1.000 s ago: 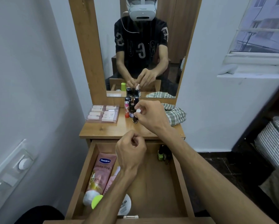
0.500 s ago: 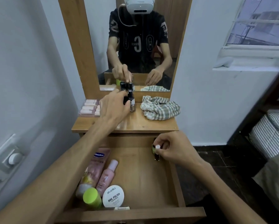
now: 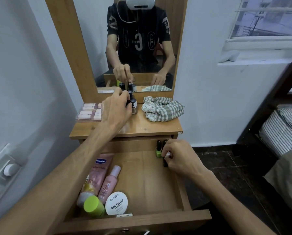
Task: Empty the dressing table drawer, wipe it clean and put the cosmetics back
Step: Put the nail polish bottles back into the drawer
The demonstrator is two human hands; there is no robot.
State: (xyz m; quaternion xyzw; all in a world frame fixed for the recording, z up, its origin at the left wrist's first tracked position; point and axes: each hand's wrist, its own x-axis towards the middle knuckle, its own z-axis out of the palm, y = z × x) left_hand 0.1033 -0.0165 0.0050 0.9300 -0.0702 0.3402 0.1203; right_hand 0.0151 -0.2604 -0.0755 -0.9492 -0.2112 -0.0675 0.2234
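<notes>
Restocking step judged in progress.

- Left hand (image 3: 115, 110), frame centre-top: fingers being curled round dark bottle (image 3: 128, 100) in cluster on tabletop (image 3: 141, 126); bottle upright, long axis vertical.
- Right hand (image 3: 179, 158), centre-right: white-capped bottle (image 3: 166, 158) being pinched, upright, in drawer (image 3: 150, 180) far right corner, beside green bottle (image 3: 158, 149).
- Drawer lying below, nearer frame bottom, from left hand; left hand being nearer remaining tabletop bottles.

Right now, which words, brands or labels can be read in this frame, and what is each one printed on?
"Vaseline": pink tube lying in the drawer.
"zudio NAIL POLISH": round white lid at the drawer's front; the smaller line beneath is too blurred.
Pink bottle: print too blurred.
Shirt in the mirror: mirrored lettering, not legible.
</notes>
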